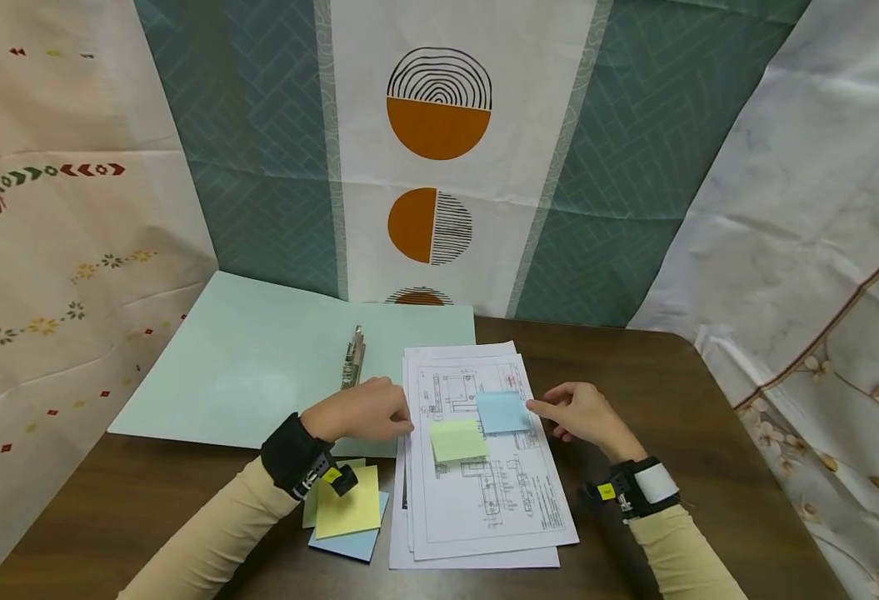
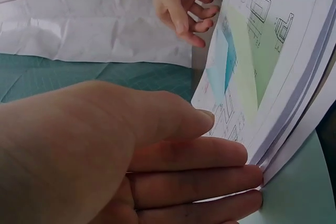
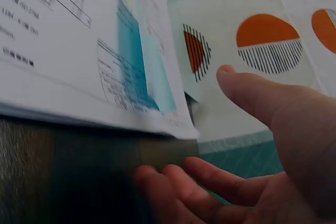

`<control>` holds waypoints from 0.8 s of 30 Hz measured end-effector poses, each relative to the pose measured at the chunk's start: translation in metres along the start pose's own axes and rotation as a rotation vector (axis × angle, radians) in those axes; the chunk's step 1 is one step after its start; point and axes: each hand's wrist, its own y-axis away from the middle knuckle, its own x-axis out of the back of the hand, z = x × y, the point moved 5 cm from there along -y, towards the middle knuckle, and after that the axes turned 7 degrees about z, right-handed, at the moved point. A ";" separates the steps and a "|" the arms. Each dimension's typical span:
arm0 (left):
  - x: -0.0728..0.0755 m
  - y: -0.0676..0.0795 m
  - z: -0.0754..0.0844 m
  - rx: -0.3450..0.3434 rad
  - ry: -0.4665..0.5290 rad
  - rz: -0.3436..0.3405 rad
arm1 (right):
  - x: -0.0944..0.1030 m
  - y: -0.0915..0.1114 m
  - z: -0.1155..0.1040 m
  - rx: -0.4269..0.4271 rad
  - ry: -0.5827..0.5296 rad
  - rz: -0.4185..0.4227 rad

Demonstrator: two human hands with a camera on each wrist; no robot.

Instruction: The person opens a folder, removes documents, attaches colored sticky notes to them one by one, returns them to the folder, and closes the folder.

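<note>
A loose stack of printed drawing sheets lies on the table, its edges not quite aligned. On the top sheet are a blue sticky note and a pale green sticky note, side by side. My left hand is at the stack's left edge; in the left wrist view its fingers are nearly straight, their tips at the sheet edges. Beyond the right edge, my right hand has loosely bent fingers with nothing between them. The right wrist view shows its thumb apart from the fingers.
A pale mint folder lies open at the back left, partly under the stack. On it rests a metallic pen-like item. Yellow and blue sticky notes lie below my left wrist. Patterned cloths hang behind the brown table.
</note>
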 end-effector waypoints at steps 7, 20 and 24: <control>0.006 0.002 0.000 0.008 -0.006 0.021 | 0.010 0.003 0.014 -0.080 -0.062 -0.062; 0.002 0.005 -0.002 0.047 -0.027 -0.026 | -0.010 0.000 0.006 -0.112 -0.064 -0.099; 0.001 0.004 -0.002 0.042 -0.021 -0.035 | -0.021 -0.004 -0.006 -0.104 -0.023 -0.111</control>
